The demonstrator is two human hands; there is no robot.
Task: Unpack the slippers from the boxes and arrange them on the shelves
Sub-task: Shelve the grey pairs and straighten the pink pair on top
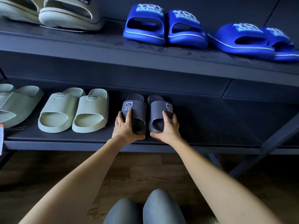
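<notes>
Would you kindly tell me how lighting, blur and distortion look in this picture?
Head view: the upper shelf bows with wide-angle distortion; the beige slippers top left are blurred; the dark bear slippers sit dimly lit.

left hand (125,126), right hand (168,127) each grip grey bear slipper (135,109) on lower shelf (210,126).

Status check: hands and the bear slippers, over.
Left hand grips left dark grey rubber bear slipper; right hand grips right bear slipper. Both on lower dark shelf, side by side. Pale green ridged slippers alongside, apart; nothing blocking.
</notes>
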